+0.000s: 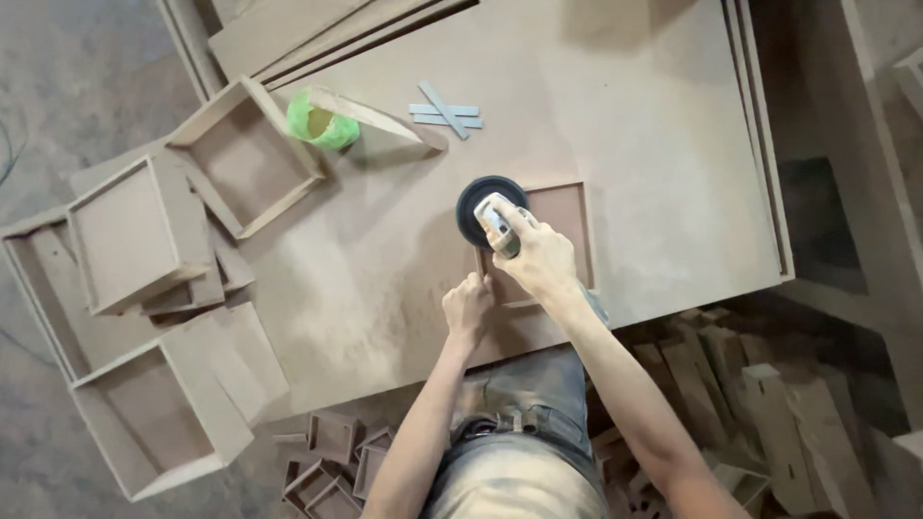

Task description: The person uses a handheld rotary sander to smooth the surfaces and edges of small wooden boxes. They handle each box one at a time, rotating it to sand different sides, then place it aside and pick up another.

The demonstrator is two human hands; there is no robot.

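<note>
We see no packages, labels, signs or screens anywhere on the bench or around it.

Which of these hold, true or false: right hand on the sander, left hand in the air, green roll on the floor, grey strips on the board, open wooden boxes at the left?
1. The right hand grips the round black sander. True.
2. The left hand is raised clear of the work. False: it rests at the edge of the small framed panel on the board.
3. The green roll lies on the floor. False: it sits on the large board, by a slanted wooden piece.
4. Flat grey strips lie crossed on the board. True.
5. Open wooden boxes are stacked at the left. True.
</note>
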